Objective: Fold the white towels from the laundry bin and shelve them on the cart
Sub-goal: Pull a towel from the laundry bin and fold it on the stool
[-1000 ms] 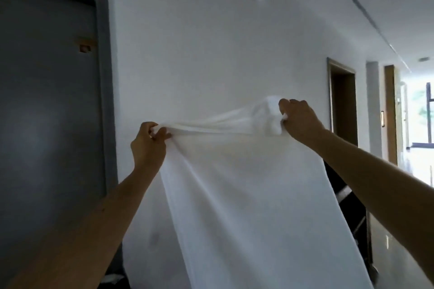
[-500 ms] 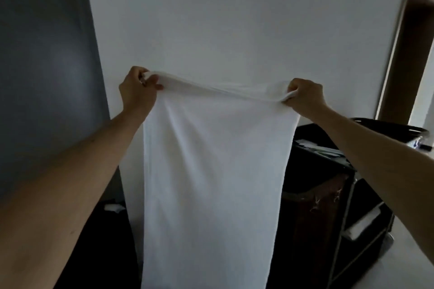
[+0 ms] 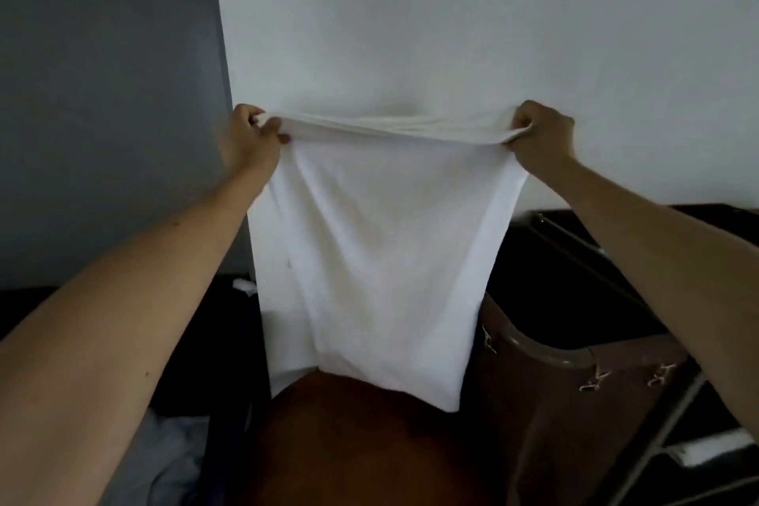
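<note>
Left hand [image 3: 250, 140] and right hand [image 3: 542, 131] each pinched a top corner of the towel [image 3: 369, 259], which hung spread before the wall, beside the cart [image 3: 671, 419]. Folding looked barely begun; shelving was not yet done.

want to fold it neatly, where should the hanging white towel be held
By its two top corners, coming in from either side, as the left hand and right hand pinch it: the white towel then hangs flat, top edge stretched.
</note>
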